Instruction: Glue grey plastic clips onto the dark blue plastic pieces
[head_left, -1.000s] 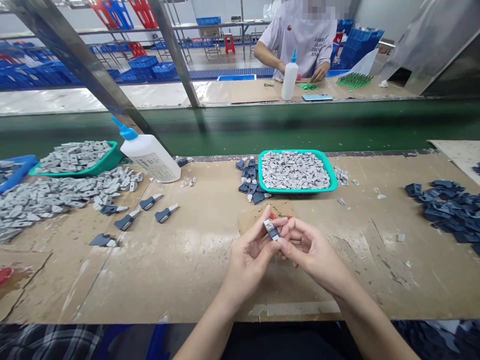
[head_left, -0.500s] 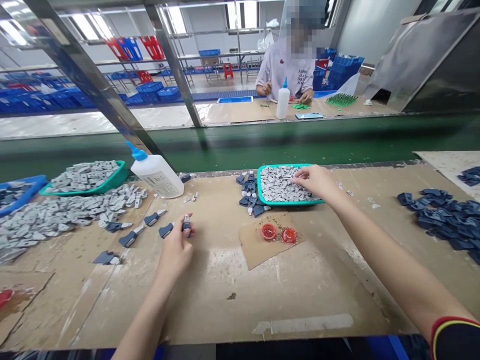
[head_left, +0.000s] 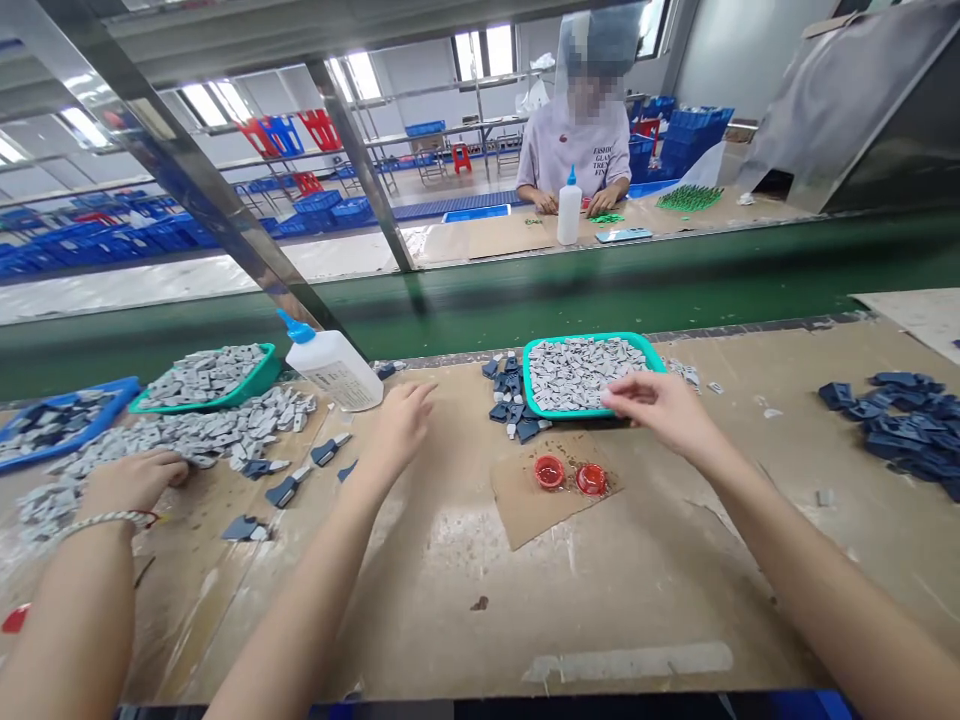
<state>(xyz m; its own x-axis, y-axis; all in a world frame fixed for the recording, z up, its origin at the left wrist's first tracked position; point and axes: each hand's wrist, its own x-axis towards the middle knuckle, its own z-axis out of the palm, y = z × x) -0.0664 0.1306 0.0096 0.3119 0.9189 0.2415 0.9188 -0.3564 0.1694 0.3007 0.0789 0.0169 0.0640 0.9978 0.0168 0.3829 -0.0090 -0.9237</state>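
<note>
**Right hand draws back from the tray, left hand has let go**

The grey pieces (head_left: pixel 577 368) lie in the green tray (head_left: pixel 592 337), just beyond the right hand (head_left: pixel 664 408). Half a second ago this hand was reaching into the tray. Now it has come back to the near rim, and its grip is pinched at the fingertips. Whether a grey piece is between them, I cannot tell, because it would be too small to see.

The left hand (head_left: pixel 401 425) was then putting a joined piece down on the surface. Now its grip is released, with the fingers stretched and nothing in them. It has moved away towards the dark blue pieces (head_left: pixel 506 395), which lie between the two hands, just beside the tray. The row of joined pieces (head_left: pixel 324 452) is now left of this hand, partly hidden by the forearm.

As I judge it, one piece is finished and the picking of parts for a new one has begun.

Near the right grip, towards the body, two red caps (head_left: pixel 570 475) stand on a piece of cardboard (head_left: pixel 540 510). A glue bottle (head_left: pixel 334 368) lies beyond the left grip. Far left, a co-worker's hand (head_left: pixel 131 480) with a bracelet has come into view at a loose grey pile (head_left: pixel 225 430).
</note>
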